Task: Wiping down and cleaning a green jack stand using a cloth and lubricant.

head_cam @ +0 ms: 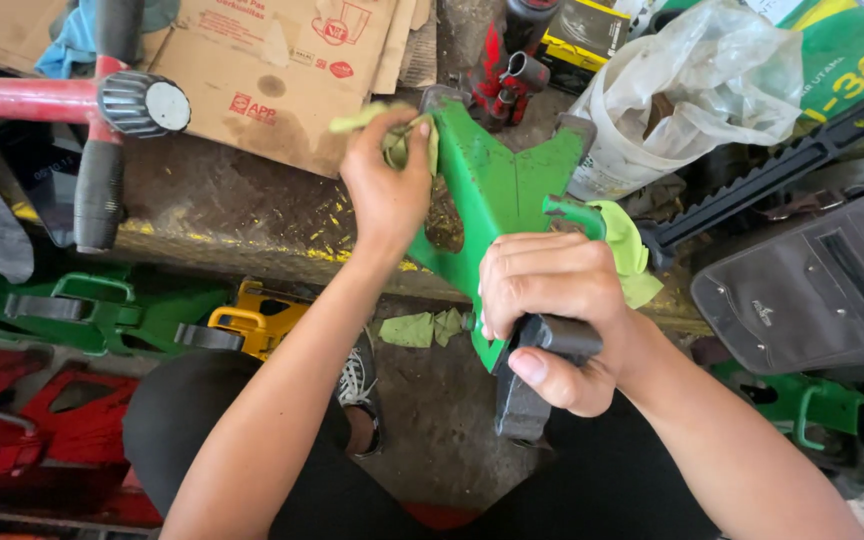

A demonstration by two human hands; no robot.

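A green metal stand [497, 190] with splayed legs lies tilted in front of me over the dirty floor. My left hand [384, 185] presses a crumpled yellow-green cloth [404, 135] against the stand's far leg. My right hand [552, 315] grips the stand's dark grey post [527, 395] at its near end, thumb on top. A second piece of yellow-green cloth [627, 250] hangs by the stand's green handle [577, 212], just beyond my right hand.
Flattened cardboard [282, 70] lies at the back. A white plastic bag [692, 90] stands at the right. Green stands [82, 305], a yellow stand [252, 320] and red stands [42, 420] are stacked at the left. A dark grey case [812, 290] sits at the right. My shoe [357, 385] rests below.
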